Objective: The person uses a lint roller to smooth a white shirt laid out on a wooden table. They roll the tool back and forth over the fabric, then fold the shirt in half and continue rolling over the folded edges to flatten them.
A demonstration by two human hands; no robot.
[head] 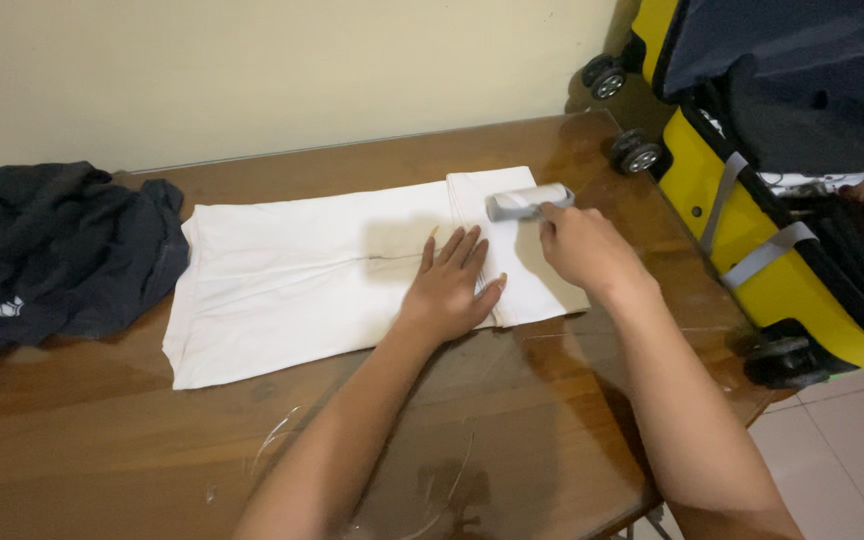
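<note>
Right hand (580,248): closed around one lint roller (529,201), pressed on cloth's right end.
Left hand (451,287): flat, fingers spread, holding nothing, pinning cloth.
White cloth (292,285): one, folded, spread on one wooden table (132,450).
Dark garments (47,255): one heap, left.
Yellow suitcase (752,210): one, open, right.

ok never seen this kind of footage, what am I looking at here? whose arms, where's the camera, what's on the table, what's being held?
There is one picture, from a camera worn on a person's head, looking down at their own bare arms; no machine is involved. The left hand lies flat, fingers spread, on a folded white garment spread across a wooden table. The right hand grips a small grey lint roller resting on the garment's right end. A crumpled dark garment sits at the table's left edge. To the right, off the table, stands an open yellow suitcase with dark contents.
</note>
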